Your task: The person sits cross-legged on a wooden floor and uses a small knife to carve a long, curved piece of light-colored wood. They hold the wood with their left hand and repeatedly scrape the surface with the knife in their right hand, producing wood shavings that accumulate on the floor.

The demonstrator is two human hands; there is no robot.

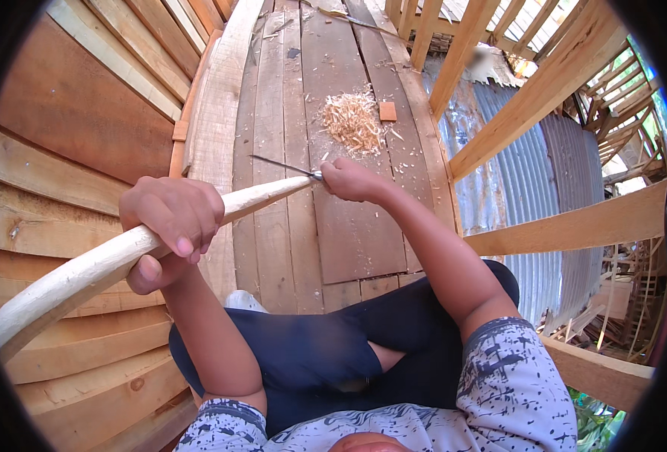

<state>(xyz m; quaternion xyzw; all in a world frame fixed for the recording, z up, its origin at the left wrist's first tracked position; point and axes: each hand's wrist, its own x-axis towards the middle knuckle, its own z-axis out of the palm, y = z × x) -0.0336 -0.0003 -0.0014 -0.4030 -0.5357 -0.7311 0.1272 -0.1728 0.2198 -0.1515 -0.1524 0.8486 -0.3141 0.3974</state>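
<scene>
My left hand [172,226] is wrapped round a long, pale, peeled wooden pole [70,282], which runs from the lower left up to the middle of the view and narrows at its far end. At that narrow end, my right hand [346,179] is closed on the handle of a knife [282,164]. The thin dark blade points left and lies just beyond the pole's tip; whether it touches the wood I cannot tell. Most of the handle is hidden inside my fist.
A heap of wood shavings [351,120] lies on the plank floor [273,248], beside a small orange-brown wooden square [387,111]. Board walling [62,203] rises close on the left. Along the right runs a wooden railing [567,220], with corrugated metal sheets [525,162] beyond it.
</scene>
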